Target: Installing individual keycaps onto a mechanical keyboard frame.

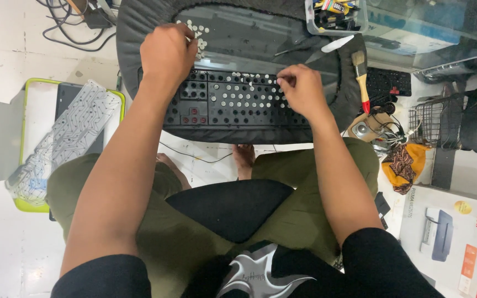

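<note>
A black plastic keyboard base [233, 107], stripped of its keycaps and pitted with rows of round holes, lay across a dark padded cushion [139, 27] in front of the seated person. Small pale rubber domes [238, 99] dotted its middle rows, and a loose cluster of more domes [200, 34] sat on the glossy grey sheet [249, 33] just beyond it. The left hand [168, 54] rested knuckles-up at the base's upper left edge beside that cluster, its grip curled closed; whether it had a dome in it could not be told. The right hand [303, 91] hovered over the base's right half, thumb and forefinger pinched together at the top row, seemingly on a single dome, though it was too small to be sure. To the left, a translucent membrane sheet [62, 138] printed with fine traces lay tilted on a lime-rimmed tray [26, 205] on the white floor. To the right lay a wooden-handled brush [361, 77] with a red tip, a clear plastic box [335, 14] of small parts, and a wire basket [432, 124].
</note>
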